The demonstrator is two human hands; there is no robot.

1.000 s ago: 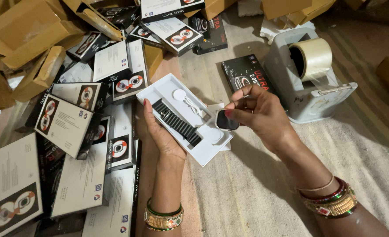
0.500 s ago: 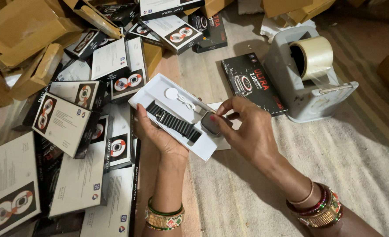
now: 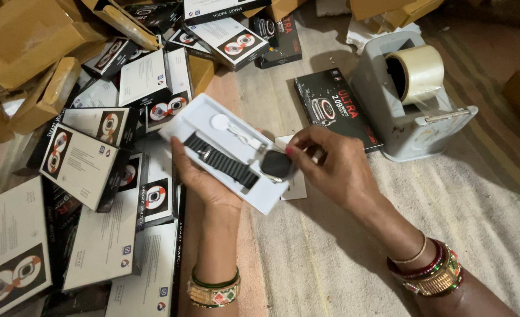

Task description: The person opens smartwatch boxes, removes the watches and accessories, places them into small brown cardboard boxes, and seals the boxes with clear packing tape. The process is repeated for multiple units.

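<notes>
A heap of white and black product boxes [image 3: 95, 176] is spreading out to the left of the left hand, many of them lying flat and overlapping, with brown cardboard cartons [image 3: 31, 53] piled beyond them at the far left. The floor is lying under a pale striped mat [image 3: 342, 258], which is stretching out beneath and to the right of both forearms. A grey tape dispenser [image 3: 406, 117] is standing beyond the right hand, well apart from it, carrying a roll of clear tape [image 3: 415, 73] on top. A black box [image 3: 336, 108] is lying flat just beyond the right hand, between that hand and the dispenser.

The left hand [image 3: 204, 176] is cupping a white tray [image 3: 224, 149] from below, fingers curled up around its near edge, holding it tilted. A black ribbed strap [image 3: 222, 161] is lying in the tray, and a white round charger [image 3: 220, 122] with its cord is resting at the tray's far end. The right hand [image 3: 339, 167] is pinching a dark watch body [image 3: 276, 164] at the tray's right end, fingertips closed on it. Whether the watch is already seated in the tray I cannot tell.
</notes>
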